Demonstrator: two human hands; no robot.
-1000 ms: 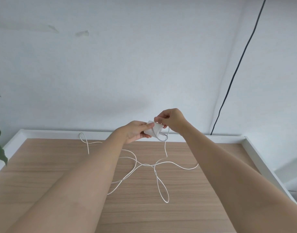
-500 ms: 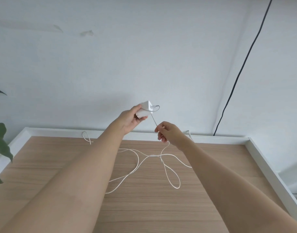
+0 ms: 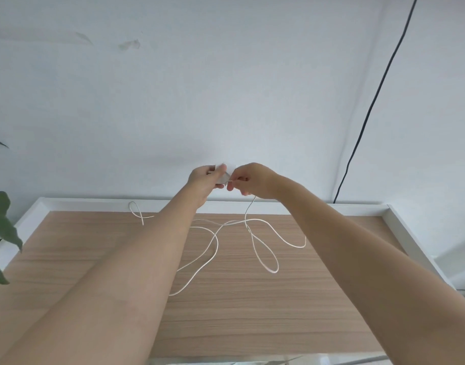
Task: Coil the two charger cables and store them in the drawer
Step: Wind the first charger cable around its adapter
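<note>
Both arms outstretched, raised above the wooden tabletop [image 3: 252,312]. Left hand [image 3: 203,180] closed around the white charger block [image 3: 222,177]; right hand [image 3: 252,181] at its 3 o'clock, pinching the white cable [image 3: 248,214] beside the block. Cable hanging toward 6 o'clock, sprawled in loose loops below. Black cord [image 3: 368,111] on the wall at 2 o'clock; plant leaves [image 3: 2,222] at 9 o'clock.

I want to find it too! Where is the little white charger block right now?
The white charger block is up in the air near the middle of the head view, held in the left hand, with the right hand touching it, above the table's back edge.
</note>
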